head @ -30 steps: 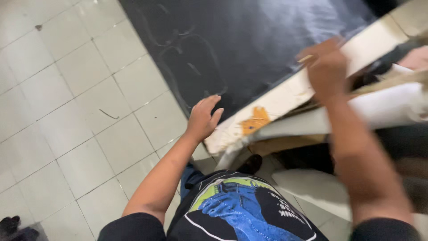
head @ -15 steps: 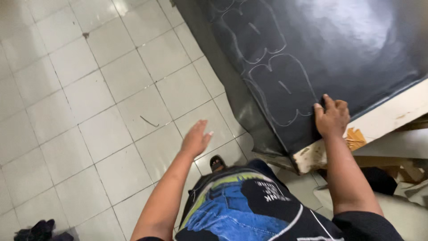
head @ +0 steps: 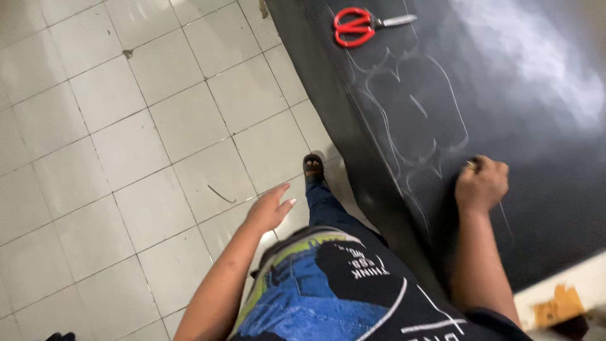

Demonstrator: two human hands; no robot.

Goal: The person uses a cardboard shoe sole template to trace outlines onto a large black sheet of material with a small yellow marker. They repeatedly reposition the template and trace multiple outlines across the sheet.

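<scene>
Head view, right hand (head: 481,184) fisted on a small pale marker, pressed to the black sheet (head: 517,113) beside chalk outlines (head: 413,117), left hand (head: 268,208) open, empty over floor tiles (head: 126,158), red scissors (head: 361,26) at the sheet's far edge.

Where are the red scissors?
The scissors lie at the top of the head view on the black sheet, just above the chalk outlines, far from the right hand.
</scene>
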